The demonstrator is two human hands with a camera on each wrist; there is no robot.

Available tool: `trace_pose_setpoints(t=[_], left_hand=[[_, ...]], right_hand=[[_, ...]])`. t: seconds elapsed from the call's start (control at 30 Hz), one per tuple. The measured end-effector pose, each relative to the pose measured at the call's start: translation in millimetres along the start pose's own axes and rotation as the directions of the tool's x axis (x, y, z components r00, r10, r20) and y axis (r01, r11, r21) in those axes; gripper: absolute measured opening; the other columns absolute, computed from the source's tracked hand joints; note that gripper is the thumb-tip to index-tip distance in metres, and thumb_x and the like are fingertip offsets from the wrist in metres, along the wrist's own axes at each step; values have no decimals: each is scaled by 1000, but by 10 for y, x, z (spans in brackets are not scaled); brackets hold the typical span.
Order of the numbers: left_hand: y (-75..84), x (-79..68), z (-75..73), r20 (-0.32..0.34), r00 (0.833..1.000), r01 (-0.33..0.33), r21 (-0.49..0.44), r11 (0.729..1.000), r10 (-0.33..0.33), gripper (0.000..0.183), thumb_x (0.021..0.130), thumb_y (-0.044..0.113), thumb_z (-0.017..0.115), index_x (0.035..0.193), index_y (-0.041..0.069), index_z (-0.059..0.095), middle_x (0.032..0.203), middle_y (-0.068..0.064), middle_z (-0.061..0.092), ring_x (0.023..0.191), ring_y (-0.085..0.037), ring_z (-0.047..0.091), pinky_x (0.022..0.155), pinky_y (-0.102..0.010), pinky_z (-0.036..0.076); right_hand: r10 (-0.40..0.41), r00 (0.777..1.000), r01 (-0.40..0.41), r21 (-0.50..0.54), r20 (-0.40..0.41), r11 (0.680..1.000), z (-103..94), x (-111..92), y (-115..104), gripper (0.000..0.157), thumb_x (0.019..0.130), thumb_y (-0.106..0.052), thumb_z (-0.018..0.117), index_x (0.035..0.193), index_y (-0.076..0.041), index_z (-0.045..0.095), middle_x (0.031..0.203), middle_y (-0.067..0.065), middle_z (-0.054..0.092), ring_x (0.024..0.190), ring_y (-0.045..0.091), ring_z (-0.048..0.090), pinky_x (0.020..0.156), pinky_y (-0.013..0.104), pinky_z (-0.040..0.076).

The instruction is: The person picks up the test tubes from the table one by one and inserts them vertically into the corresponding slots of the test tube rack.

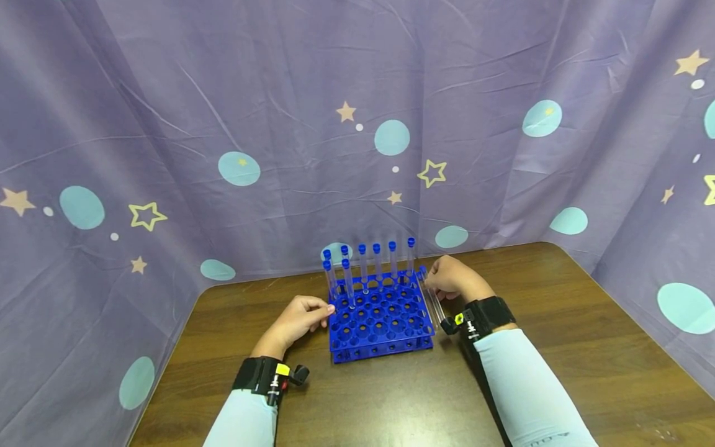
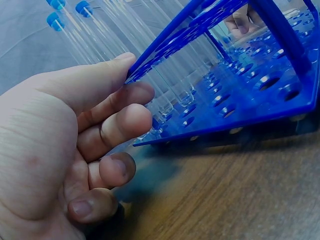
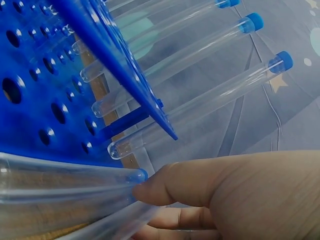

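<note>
A blue test tube rack (image 1: pixel 383 338) stands on the table, with several clear, blue-capped test tubes (image 1: pixel 377 261) upright along its back row and left side. My left hand (image 1: pixel 298 320) pinches the left edge of the rack's upper plate, thumb on top and index finger beneath, as the left wrist view shows. Just right of the rack, several loose test tubes (image 1: pixel 433 304) lie side by side. At their far end my right hand (image 1: pixel 451 279) pinches a tube near its blue cap between thumb and fingers. The fingertips are partly hidden behind the tubes in the right wrist view.
The brown wooden table (image 1: pixel 380 403) extends in front of the rack and to both sides. A purple curtain (image 1: pixel 290 124) with stars and blue ovals hangs behind and beside the table. Black straps with small cameras (image 1: pixel 486 315) sit on both wrists.
</note>
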State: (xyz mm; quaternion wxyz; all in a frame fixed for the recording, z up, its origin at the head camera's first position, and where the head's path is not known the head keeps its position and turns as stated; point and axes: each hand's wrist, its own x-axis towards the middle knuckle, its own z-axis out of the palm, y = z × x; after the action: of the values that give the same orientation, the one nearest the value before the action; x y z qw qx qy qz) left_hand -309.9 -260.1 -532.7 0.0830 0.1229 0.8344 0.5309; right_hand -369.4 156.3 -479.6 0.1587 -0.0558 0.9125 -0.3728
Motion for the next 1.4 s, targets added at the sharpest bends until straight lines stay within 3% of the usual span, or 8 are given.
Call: trace_pose_setpoints(t=[0.37,0.73,1.1,1.4], left_hand=[[10,-12,0,-5,1000,13,9,1000,-13,27,110,25,77,103,0,84,72,3,68,59,-9,52,62,-26,47],[7,-6,-2,6,1000,0,-7,1000,0,27,110,23,76,104,-3,83,72,1,68,58,-9,52,60,-26,46],[46,-17,2,4,1000,2,-12,1000,-2,27,110,22,76,102,-3,82,72,0,68,59,-10,52,61,-26,45],[38,-14,-7,4,1000,-1,0,1000,1,27,110,22,76,100,-2,82,72,-1,68,59,-10,52,61,-26,45]], right_hand=[[-17,1000,17,-14,-11,1000,-47,-20,12,18,103,-22,74,91,-8,73,81,4,74,73,20,80,64,35,57],[-60,994,59,-9,-92,998,-114,18,9,12,98,-17,76,95,-6,73,79,7,77,69,20,80,58,30,54],[-156,975,166,54,-160,985,-230,-16,-47,17,100,-16,78,102,-2,68,86,12,78,70,26,81,70,29,61],[-179,953,194,35,-245,980,-297,-63,-109,21,101,-20,76,109,-6,64,90,7,76,84,37,84,74,32,56]])
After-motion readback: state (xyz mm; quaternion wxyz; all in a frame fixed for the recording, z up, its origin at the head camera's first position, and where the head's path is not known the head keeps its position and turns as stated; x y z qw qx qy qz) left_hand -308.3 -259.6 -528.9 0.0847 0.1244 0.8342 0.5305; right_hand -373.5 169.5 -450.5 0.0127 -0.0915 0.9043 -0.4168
